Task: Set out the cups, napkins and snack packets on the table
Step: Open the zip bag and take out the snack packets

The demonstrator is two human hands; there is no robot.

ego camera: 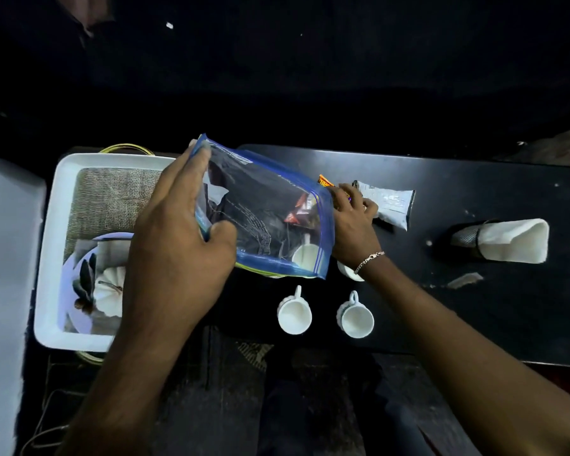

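My left hand (178, 225) grips a clear blue-edged zip bag (270, 209) by its left edge and holds it above the black table (474, 307). My right hand (352, 222) is at the bag's right side, fingers closed on an orange snack packet (326, 182). A white snack packet (392, 205) lies on the table just past that hand. Two white cups (294, 312) (356, 319) stand at the table's near edge. A third cup (305, 255) shows through the bag, and part of another (348, 271) peeks out under my right wrist. A folded white napkin (514, 240) sits in a dark holder at right.
A white tray (56, 199) stands left of the table with burlap cloth (109, 199), a plate and a white pumpkin ornament (109, 291) in it. A torn paper scrap (464, 279) lies on the table near the napkin. The floor beyond the table is dark.
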